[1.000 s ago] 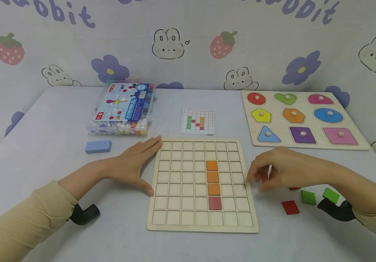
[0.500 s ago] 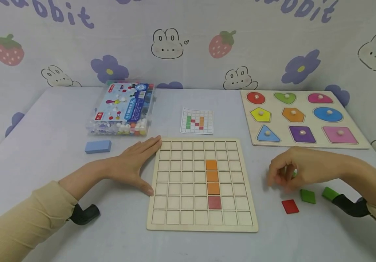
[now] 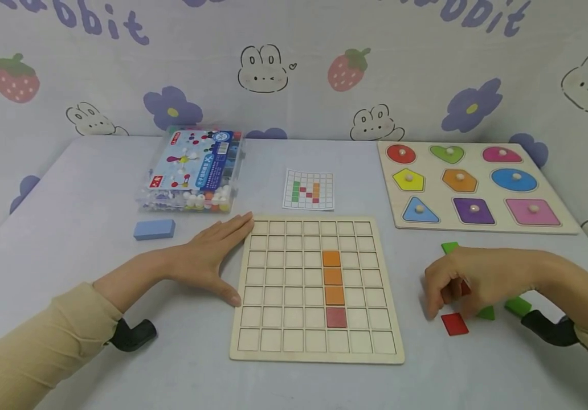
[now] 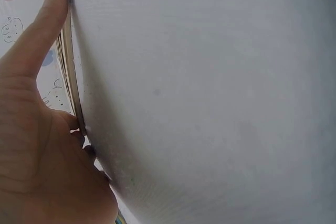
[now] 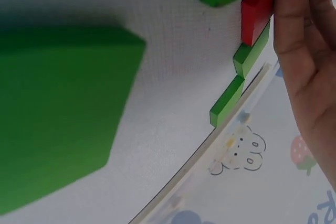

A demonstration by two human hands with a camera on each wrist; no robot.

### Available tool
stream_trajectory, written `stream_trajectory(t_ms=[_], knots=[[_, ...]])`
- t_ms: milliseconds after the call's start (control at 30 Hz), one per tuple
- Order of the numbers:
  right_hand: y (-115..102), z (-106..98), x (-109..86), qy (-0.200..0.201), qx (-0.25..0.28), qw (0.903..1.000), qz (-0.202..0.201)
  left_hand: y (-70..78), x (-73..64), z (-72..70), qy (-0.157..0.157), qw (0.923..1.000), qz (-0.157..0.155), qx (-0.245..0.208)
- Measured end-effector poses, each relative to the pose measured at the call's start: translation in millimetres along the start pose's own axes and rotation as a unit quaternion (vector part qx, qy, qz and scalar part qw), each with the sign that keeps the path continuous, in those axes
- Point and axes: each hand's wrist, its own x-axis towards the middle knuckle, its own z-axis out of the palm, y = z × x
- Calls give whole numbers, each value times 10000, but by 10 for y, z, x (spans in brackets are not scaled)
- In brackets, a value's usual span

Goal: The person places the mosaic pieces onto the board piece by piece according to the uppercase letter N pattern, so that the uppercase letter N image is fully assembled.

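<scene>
In the head view a square wooden grid board (image 3: 294, 360) lies on the table, with three orange tiles (image 3: 332, 277) in one column and a red tile (image 3: 336, 318) below them. My left hand (image 3: 207, 256) rests with spread fingers and thumb against the board's left edge; its thumb and palm (image 4: 37, 129) show in the left wrist view. My right hand (image 3: 470, 282) hovers bent-fingered over loose tiles, thumb and fingertips apart, just behind a loose red tile (image 3: 454, 324). Another red tile (image 3: 465, 288) shows between its fingers. Green tiles (image 3: 518, 307) lie around, partly hidden by the hand.
A printed pattern card (image 3: 308, 190) lies behind the board. At back left are a clear box of model parts (image 3: 186, 171) and a blue block (image 3: 154, 229). A knobbed shape puzzle (image 3: 478, 188) lies at back right, beyond the loose tiles.
My right hand has moved from the board's right edge rightward, then down to the loose tiles. A green tile behind it has come into sight. My left hand and the board stay put.
</scene>
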Motion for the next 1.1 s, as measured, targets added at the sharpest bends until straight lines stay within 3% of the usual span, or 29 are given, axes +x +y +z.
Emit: stream_trajectory(t_ms=[800,1100], knots=[[-5,48,49,87,-189,9993,320,11,5,-5,2,10000,-18,-31],[-70,54,69,529,-570,9941,755,10,5,-7,8,10000,-7,-22]])
